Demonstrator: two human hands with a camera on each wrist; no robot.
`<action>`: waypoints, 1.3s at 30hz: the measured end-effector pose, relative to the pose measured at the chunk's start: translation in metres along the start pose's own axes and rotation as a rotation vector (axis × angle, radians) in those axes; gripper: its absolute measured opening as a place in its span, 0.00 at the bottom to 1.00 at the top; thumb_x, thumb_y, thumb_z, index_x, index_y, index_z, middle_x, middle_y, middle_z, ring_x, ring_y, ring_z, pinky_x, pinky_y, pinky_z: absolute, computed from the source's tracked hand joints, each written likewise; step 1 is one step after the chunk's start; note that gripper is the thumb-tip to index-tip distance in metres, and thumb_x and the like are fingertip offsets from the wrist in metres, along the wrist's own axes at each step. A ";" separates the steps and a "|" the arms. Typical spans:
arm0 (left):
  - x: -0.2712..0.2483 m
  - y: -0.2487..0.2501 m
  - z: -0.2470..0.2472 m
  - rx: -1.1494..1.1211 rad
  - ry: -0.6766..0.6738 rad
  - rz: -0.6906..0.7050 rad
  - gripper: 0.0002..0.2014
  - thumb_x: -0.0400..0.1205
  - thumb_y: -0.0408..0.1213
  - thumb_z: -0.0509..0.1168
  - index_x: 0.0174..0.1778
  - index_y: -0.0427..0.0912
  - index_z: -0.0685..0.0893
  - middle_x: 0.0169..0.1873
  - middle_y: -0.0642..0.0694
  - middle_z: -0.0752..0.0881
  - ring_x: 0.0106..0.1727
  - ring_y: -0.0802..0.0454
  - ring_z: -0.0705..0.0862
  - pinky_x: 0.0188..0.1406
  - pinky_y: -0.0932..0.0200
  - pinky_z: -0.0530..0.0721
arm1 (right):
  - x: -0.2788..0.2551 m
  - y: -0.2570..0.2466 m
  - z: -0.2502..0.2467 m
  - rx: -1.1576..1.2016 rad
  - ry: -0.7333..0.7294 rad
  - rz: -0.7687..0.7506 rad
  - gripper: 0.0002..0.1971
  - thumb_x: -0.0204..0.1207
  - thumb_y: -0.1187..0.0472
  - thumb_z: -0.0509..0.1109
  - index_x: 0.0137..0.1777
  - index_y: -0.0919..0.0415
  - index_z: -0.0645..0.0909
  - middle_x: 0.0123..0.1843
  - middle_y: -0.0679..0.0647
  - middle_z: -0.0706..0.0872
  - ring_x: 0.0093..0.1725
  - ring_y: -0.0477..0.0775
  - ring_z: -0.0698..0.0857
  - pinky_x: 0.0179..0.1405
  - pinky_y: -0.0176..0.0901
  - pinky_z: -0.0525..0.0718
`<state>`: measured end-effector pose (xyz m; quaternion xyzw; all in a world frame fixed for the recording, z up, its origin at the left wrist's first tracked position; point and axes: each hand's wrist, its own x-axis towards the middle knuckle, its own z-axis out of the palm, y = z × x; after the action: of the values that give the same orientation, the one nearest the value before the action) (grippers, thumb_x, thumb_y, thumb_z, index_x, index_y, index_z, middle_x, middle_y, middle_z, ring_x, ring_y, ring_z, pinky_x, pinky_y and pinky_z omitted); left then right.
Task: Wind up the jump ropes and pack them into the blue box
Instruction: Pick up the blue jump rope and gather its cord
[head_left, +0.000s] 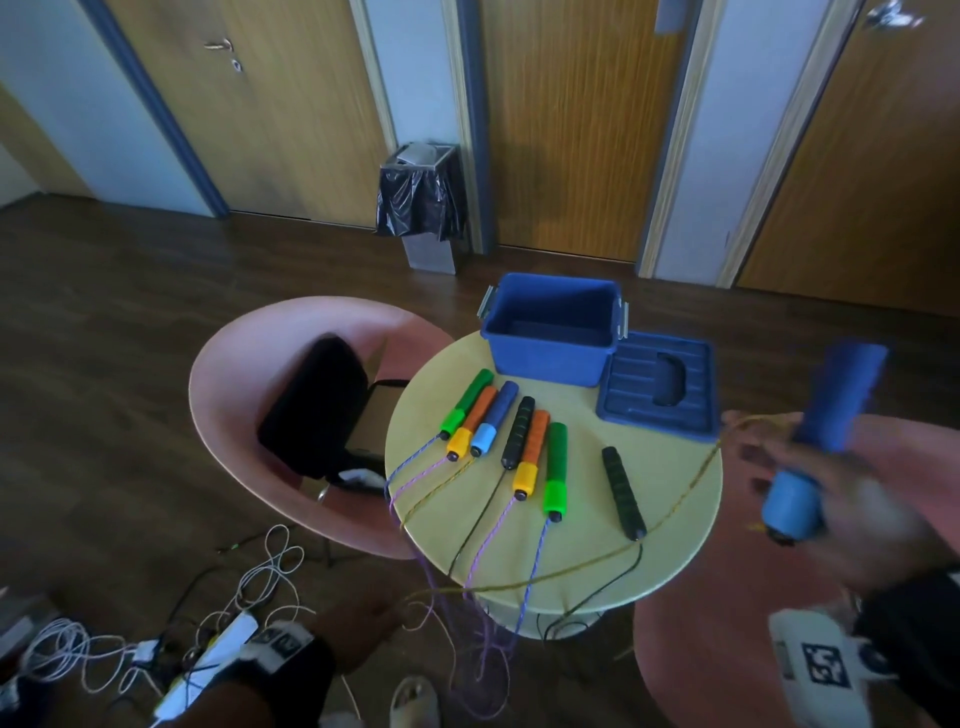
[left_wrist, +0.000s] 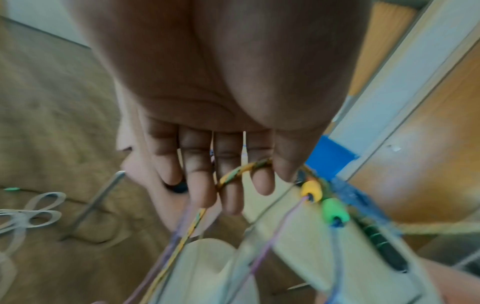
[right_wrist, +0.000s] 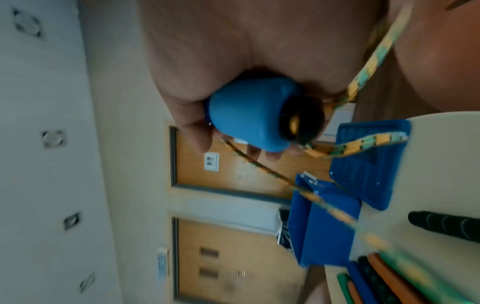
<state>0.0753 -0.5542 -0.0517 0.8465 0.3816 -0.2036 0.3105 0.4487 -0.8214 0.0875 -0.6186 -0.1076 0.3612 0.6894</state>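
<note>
My right hand (head_left: 769, 467) is raised at the table's right and grips a blue jump-rope handle (head_left: 831, 405) (right_wrist: 246, 123). Its yellow rope (head_left: 571, 571) passes over that hand's fingers, then sags across the table front to my left hand (head_left: 363, 629), low at the front left. There the thumb and index finger (left_wrist: 262, 181) pinch the yellow rope (left_wrist: 233, 174). The open blue box (head_left: 545, 358) stands at the back of the round table (head_left: 670, 483), its lid (head_left: 660, 395) beside it on the right. Several more handles (head_left: 532, 452) lie in a row; a black one (head_left: 623, 493) lies apart.
Purple, blue and black ropes (head_left: 488, 649) hang off the table's front edge to the floor. A pink chair (head_left: 223, 374) with a black case stands at the left, another pink seat (head_left: 717, 654) at the lower right. Cables and a power strip (head_left: 208, 639) lie on the floor.
</note>
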 end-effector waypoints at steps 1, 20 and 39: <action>0.006 0.011 -0.002 -0.038 0.066 0.073 0.26 0.77 0.65 0.56 0.37 0.45 0.85 0.33 0.50 0.87 0.40 0.52 0.87 0.46 0.56 0.83 | 0.000 0.005 0.008 -0.086 -0.104 -0.025 0.14 0.67 0.51 0.78 0.51 0.53 0.89 0.54 0.47 0.93 0.47 0.53 0.87 0.34 0.42 0.87; -0.006 0.083 -0.043 -0.260 0.216 0.351 0.18 0.74 0.60 0.62 0.32 0.48 0.77 0.25 0.54 0.79 0.30 0.61 0.76 0.41 0.49 0.81 | -0.014 0.023 0.088 -0.353 -0.618 0.020 0.12 0.58 0.54 0.78 0.30 0.55 0.76 0.29 0.59 0.74 0.29 0.53 0.74 0.34 0.40 0.77; -0.014 0.137 -0.060 -0.204 0.257 0.536 0.19 0.77 0.59 0.61 0.36 0.45 0.79 0.30 0.49 0.80 0.34 0.53 0.78 0.40 0.49 0.79 | -0.021 0.016 0.129 -0.808 -0.744 0.033 0.14 0.75 0.57 0.78 0.34 0.55 0.76 0.28 0.52 0.80 0.30 0.49 0.80 0.40 0.48 0.79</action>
<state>0.1791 -0.5917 0.0507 0.9002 0.1996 0.0337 0.3856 0.3507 -0.7347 0.1062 -0.6663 -0.4644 0.4963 0.3067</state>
